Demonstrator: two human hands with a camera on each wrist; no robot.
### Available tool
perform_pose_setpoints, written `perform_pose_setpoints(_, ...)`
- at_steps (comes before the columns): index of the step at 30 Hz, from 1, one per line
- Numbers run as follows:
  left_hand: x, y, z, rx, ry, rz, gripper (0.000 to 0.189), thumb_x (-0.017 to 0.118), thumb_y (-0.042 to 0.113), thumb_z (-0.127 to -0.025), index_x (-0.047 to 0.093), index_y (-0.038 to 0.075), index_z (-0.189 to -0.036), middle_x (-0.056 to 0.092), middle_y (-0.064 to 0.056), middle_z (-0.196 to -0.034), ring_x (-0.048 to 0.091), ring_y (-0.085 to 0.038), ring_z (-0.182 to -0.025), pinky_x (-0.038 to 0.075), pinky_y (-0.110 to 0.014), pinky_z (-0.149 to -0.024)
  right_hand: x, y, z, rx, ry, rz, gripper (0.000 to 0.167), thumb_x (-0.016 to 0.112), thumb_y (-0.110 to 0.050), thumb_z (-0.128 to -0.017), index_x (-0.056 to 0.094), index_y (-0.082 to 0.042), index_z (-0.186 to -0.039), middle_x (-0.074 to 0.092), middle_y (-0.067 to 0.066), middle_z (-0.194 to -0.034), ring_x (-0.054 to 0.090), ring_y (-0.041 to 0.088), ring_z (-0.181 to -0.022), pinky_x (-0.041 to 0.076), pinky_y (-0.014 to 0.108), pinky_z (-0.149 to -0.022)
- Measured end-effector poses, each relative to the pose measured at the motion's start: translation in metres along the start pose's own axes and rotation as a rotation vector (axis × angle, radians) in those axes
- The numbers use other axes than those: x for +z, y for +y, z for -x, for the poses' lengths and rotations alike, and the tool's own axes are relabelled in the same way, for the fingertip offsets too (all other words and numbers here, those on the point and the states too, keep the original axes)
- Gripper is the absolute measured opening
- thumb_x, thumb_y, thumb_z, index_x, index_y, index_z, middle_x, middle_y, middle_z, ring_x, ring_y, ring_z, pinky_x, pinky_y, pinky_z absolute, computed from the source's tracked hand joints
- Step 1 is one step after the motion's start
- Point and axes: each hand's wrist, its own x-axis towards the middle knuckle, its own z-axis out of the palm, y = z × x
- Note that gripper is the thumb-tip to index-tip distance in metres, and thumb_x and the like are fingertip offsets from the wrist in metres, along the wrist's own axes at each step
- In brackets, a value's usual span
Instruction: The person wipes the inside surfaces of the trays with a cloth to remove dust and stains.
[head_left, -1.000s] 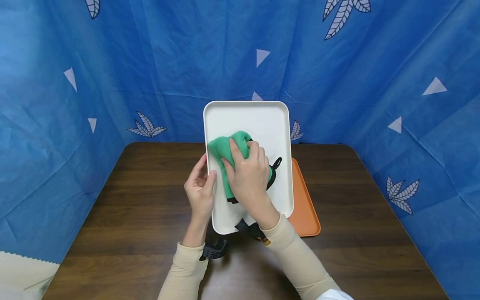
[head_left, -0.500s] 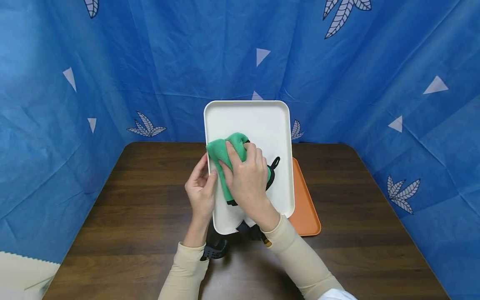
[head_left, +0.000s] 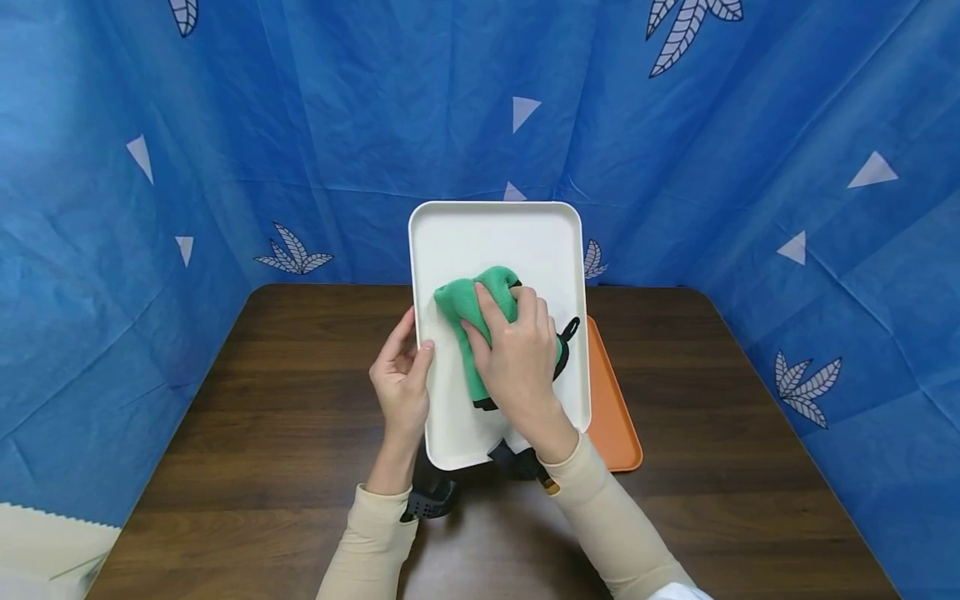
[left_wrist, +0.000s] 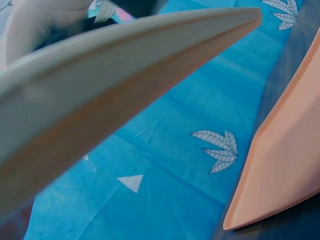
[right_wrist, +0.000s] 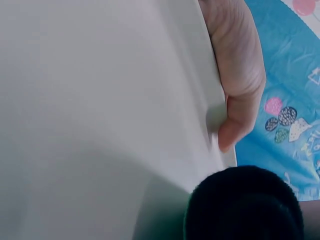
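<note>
A white rectangular tray (head_left: 495,237) is held up above the table, its long sides pointing away from me. My left hand (head_left: 401,383) grips its left rim, thumb on the inner side and fingers going behind; the right wrist view also catches that hand (right_wrist: 240,70) at the rim. With my right hand (head_left: 517,354) I hold a bunched green cloth (head_left: 457,304) with black edging and a black loop against the tray's inner face. In the left wrist view the tray's edge (left_wrist: 125,75) crosses close to the camera.
An orange tray (head_left: 611,417) lies on the dark wooden table (head_left: 300,400), partly covered from above by the white one. Blue patterned curtain (head_left: 360,125) surrounds the table's back and sides.
My right hand and the green cloth shift slightly left, then back to the right across the white tray. The left hand and tray stay almost where they were.
</note>
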Motion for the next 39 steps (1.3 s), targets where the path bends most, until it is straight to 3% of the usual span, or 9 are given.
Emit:
perform_pose_setpoints(21,-0.004,0.002,-0.003,0.026,0.003,0.04,0.045,0.055,-0.012,-0.09,0.052,-0.009,-0.135,0.067,-0.001,-0.121,0.07,-0.012,-0.1,0.057,-0.025,-0.08,-0.008,0.058,0.004,0.264,-0.008,-0.003,0.042,0.073,-0.026,-0.089,0.067,-0.009,-0.126,0.054,0.027,-0.11,0.054,0.039,-0.096,0.049,0.05,-0.076)
perform_pose_setpoints(33,-0.003,0.001,-0.002,0.025,-0.003,0.046,0.045,0.057,-0.01,-0.09,0.052,-0.009,-0.135,0.067,0.0,-0.12,0.068,-0.011,-0.1,0.057,-0.023,-0.081,-0.007,0.054,0.006,0.342,-0.039,-0.044,0.042,0.07,-0.027,-0.091,0.065,-0.008,-0.128,0.053,0.028,-0.11,0.052,0.038,-0.093,0.047,0.049,-0.075)
perform_pose_setpoints(39,-0.004,0.001,-0.003,0.029,-0.004,0.017,0.044,0.058,-0.007,-0.092,0.052,-0.008,-0.135,0.067,0.0,-0.119,0.066,-0.011,-0.102,0.056,-0.024,-0.083,-0.005,0.045,0.006,0.318,-0.031,-0.044,0.043,0.071,-0.028,-0.09,0.065,-0.007,-0.127,0.053,0.028,-0.109,0.053,0.038,-0.093,0.049,0.049,-0.076)
